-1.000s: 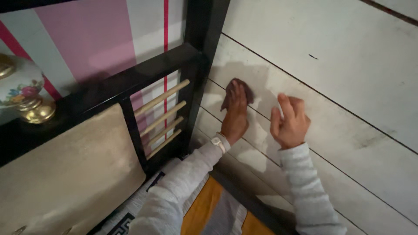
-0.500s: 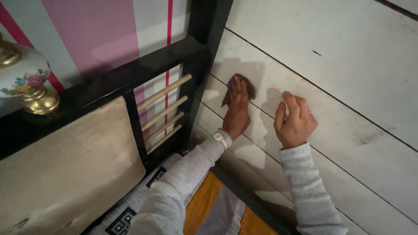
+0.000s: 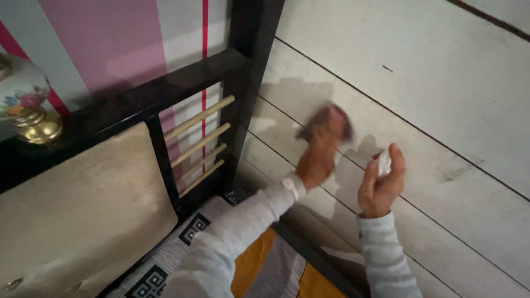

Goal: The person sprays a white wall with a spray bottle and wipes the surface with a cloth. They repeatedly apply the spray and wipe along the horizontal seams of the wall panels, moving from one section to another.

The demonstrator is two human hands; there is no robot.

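White plank wall (image 3: 441, 83) with dark seams running diagonally, beside a black bed headboard frame (image 3: 243, 83) with pale wooden rungs (image 3: 201, 146); pink-striped wall (image 3: 99, 49) behind, tan cushion (image 3: 72, 215) lower left, floral lamp with a brass base (image 3: 25, 107) at the far left edge, patterned bedding (image 3: 182, 243) below.

Left hand (image 3: 317, 157) is up against the planks, fingers pressed down over a dark reddish cloth (image 3: 328, 120). Cloth is blurred, flat on the wall, sitting at the fingertips, up and away from the wrist, near the headboard post. White wristband (image 3: 291, 185) on that wrist. Grip: cloth is held flat under the fingers and pressed to the surface.

Right hand (image 3: 381, 185) hovers just right of and below the left, off the wall, fingers curled loosely around a small white object (image 3: 385, 163); can't tell what it is, looks like crumpled tissue or a small bottle top.

Key relation: the cloth lies up-left of the right hand, and the left hand is already on it. The forearm runs diagonally from lower left to upper right and crosses the plank seams.
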